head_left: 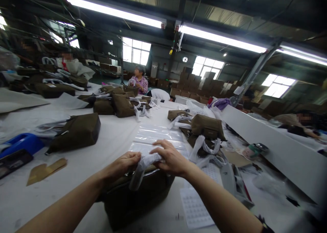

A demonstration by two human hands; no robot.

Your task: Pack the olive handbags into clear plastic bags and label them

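A dark olive bag [138, 195] stands on the white table right in front of me. Its handle [139, 173] is wrapped in white plastic film and arches over the bag's top. My left hand [129, 161] pinches the wrapping at the left side of the handle. On the right side, my right hand [168, 158] curls its thumb and fingers around the wrapped handle, the upper fingers slightly raised. Just beyond both hands lies a stack of clear plastic sleeves [158, 134] on the table.
Olive bags with wrapped handles lie at the right [208, 127], left [76, 132] and far middle [122, 105]. A blue bin [22, 144], brown card [46, 171], printed sheet [195, 207] and jar [255, 150] are around. People sit farther back.
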